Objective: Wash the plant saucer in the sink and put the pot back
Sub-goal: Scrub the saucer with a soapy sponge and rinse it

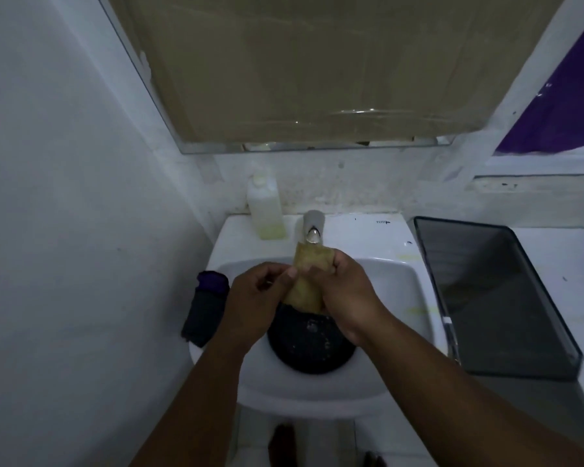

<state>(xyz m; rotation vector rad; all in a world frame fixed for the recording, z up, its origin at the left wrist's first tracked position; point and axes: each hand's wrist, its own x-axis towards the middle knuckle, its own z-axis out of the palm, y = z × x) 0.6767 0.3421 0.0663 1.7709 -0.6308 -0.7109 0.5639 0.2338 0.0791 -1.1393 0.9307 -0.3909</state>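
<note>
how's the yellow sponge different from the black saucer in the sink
The sponge is yellowish and roughly rectangular; the saucer is black and round. The sponge is gripped by the right hand, near the tap, with the left hand beside it; the saucer lies low in the basin. Both are over the sink.

Above you, a mirror (317,62) covered with brown paper fills the top of the frame. A translucent bottle (265,210) of yellowish liquid stands upright at centre, left of the tap. A dark folded cloth (204,310) hangs at centre left; a dark glass tray (496,298) lies at right.
</note>
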